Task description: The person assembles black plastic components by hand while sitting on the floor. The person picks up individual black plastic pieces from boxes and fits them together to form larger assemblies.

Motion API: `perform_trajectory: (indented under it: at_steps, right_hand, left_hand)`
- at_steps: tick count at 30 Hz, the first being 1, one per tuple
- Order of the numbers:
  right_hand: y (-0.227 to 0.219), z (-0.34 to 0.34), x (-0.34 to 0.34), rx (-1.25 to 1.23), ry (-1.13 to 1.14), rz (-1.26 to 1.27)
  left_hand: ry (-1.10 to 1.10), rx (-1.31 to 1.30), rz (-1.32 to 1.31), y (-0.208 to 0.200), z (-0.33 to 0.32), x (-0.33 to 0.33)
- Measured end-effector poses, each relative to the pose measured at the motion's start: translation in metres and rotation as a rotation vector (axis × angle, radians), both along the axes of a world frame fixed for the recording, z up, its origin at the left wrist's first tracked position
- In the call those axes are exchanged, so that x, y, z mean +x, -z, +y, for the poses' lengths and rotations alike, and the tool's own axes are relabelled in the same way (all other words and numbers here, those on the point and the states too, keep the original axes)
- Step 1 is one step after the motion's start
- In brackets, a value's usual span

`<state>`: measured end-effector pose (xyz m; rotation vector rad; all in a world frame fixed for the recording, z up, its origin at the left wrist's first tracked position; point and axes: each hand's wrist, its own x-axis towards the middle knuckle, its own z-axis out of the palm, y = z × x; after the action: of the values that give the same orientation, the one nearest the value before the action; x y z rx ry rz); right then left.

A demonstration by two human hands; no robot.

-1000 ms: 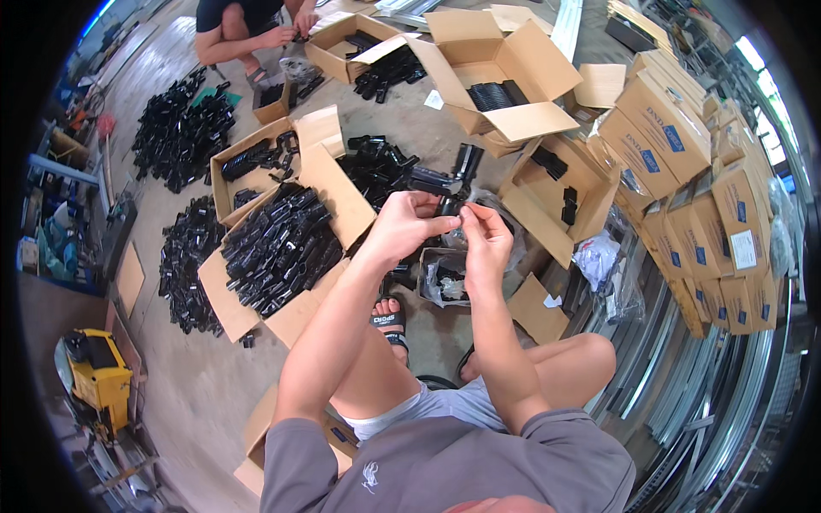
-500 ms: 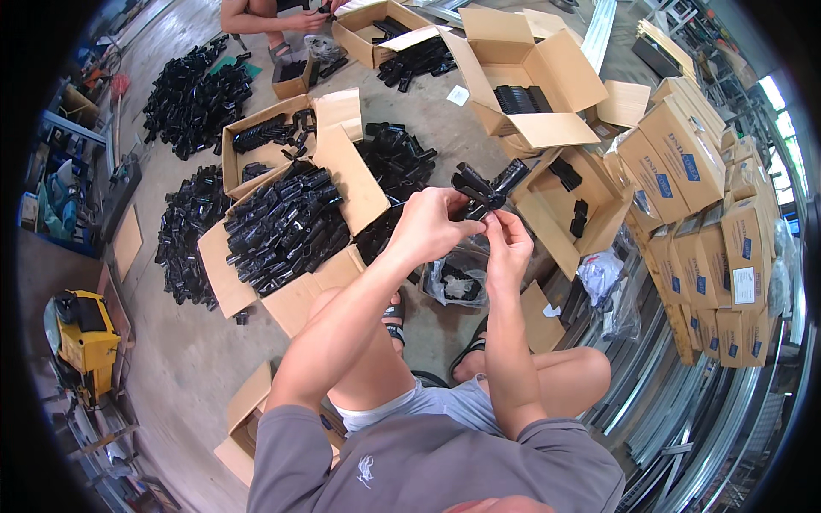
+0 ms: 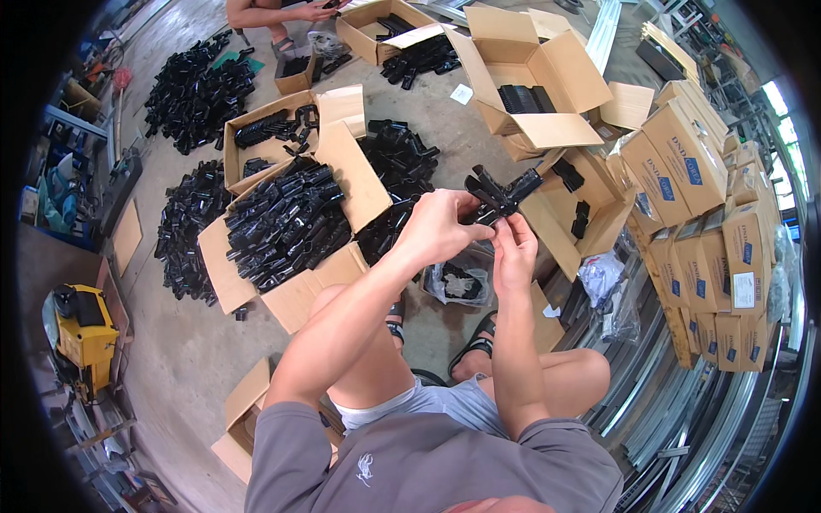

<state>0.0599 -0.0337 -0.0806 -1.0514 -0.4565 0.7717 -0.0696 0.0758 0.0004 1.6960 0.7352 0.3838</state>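
Both hands meet in front of me around a glossy black branching plastic fitting point(image 3: 505, 195), whose arms stick up and to the right. My left hand point(image 3: 434, 224) is closed on its left side, with the thumb toward the underside. The fingertips of my right hand point(image 3: 516, 250) are pinched together at its lower end; whether a small part sits between them is hidden. Below the hands stands a small plastic-lined box point(image 3: 487, 295) with small dark pieces in it. To the left, a pile of black fittings point(image 3: 286, 224) lies on an opened carton.
An open carton point(image 3: 547, 205) with a few black parts stands right of my hands. Behind it is a larger one point(image 3: 560, 128). Stacked closed cartons point(image 3: 676, 162) and metal profiles point(image 3: 676, 427) occupy the right. Another person's hand point(image 3: 316, 10) works at the top.
The black fitting has turned slightly in my hands and its arms have shifted right. Both hands keep hold close together.
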Motion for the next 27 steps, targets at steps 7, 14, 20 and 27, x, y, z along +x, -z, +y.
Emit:
perform_trajectory:
  at_steps: [7, 14, 20, 27]
  right_hand:
    - [-0.005, -0.007, 0.010, 0.022, -0.068, 0.101]
    - [0.006, -0.008, -0.006, 0.080, -0.110, 0.341]
    - [0.010, -0.010, -0.003, 0.066, -0.132, 0.309]
    - [-0.016, -0.006, -0.012, -0.211, -0.018, 0.038]
  left_hand:
    - [0.023, -0.010, -0.042, 0.004, 0.000, 0.000]
    - [0.014, 0.042, -0.012, 0.006, -0.001, 0.000]
    - [0.014, 0.061, -0.058, 0.015, 0.001, -0.002]
    - [-0.063, 0.343, 0.184, 0.000, -0.009, 0.006]
